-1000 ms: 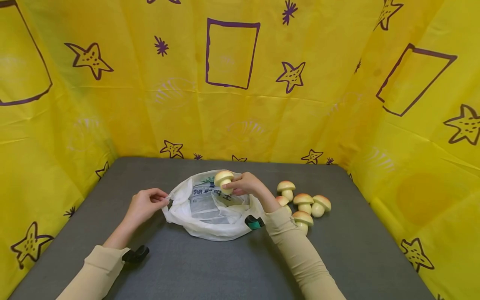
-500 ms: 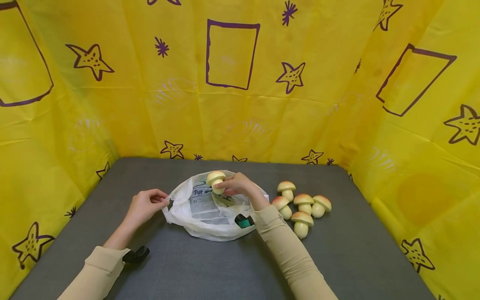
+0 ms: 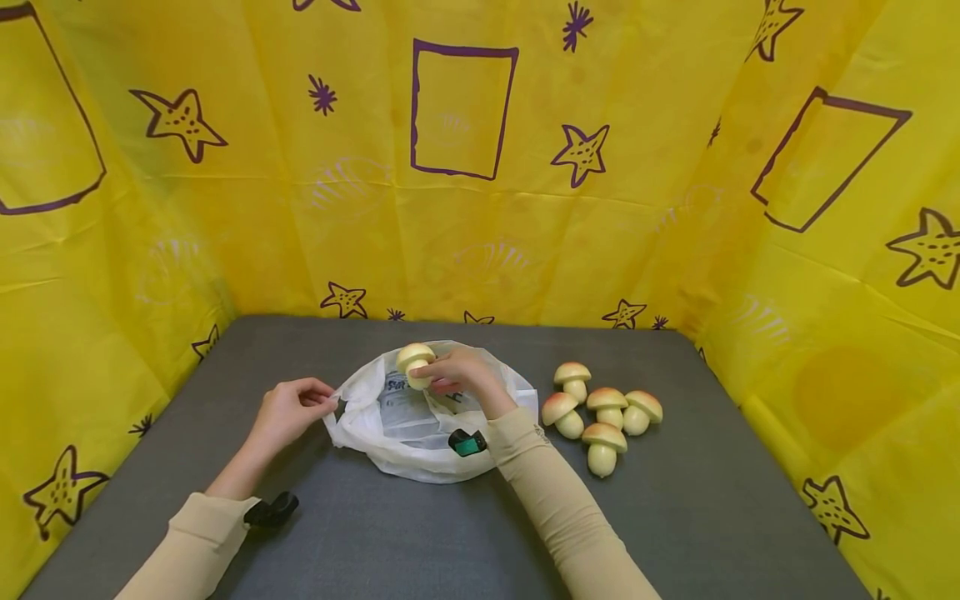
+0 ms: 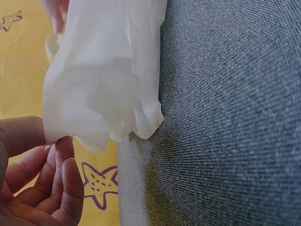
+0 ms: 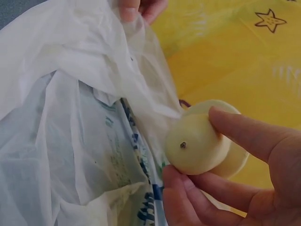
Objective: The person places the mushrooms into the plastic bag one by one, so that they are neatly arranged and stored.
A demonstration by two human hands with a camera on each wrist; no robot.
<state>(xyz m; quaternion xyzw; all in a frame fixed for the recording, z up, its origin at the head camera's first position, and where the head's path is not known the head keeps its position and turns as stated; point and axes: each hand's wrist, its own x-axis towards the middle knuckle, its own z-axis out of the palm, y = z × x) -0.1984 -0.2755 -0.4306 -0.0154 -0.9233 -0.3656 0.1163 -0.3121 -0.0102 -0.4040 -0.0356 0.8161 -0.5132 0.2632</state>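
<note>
A cream mushroom with a rounded, orange-tinged cap and a stubby stem [image 3: 415,356] is held above the mouth of a crumpled white plastic bag with dark printing [image 3: 438,468], near its far rim. The right hand [image 3: 467,372] pinches it by the stem between thumb and fingers, cap up; the right wrist view shows a small dark spot [image 5: 183,145] on the stem's end. The left hand [image 3: 296,408] pinches the bag's left edge between thumb and fingertips, and the mouth gapes wide. Standing in the way, the right hand and its beige sleeve [image 3: 566,500] cover part of the opening and the bag's right side, while in the left wrist view the white plastic hides most of the held mushroom. To the right of the bag, five similar mushrooms [image 3: 607,406] sit in a loose cluster on the dark grey table [image 3: 375,542], some overlapping in the head view, so whether those touch is hard to tell. A black wrist device [image 3: 272,510] juts from the left cuff, another with a green face [image 3: 468,443] from the right. Yellow cloth with purple stars and frames [image 3: 465,225] surrounds the table's far side and flanks.
</note>
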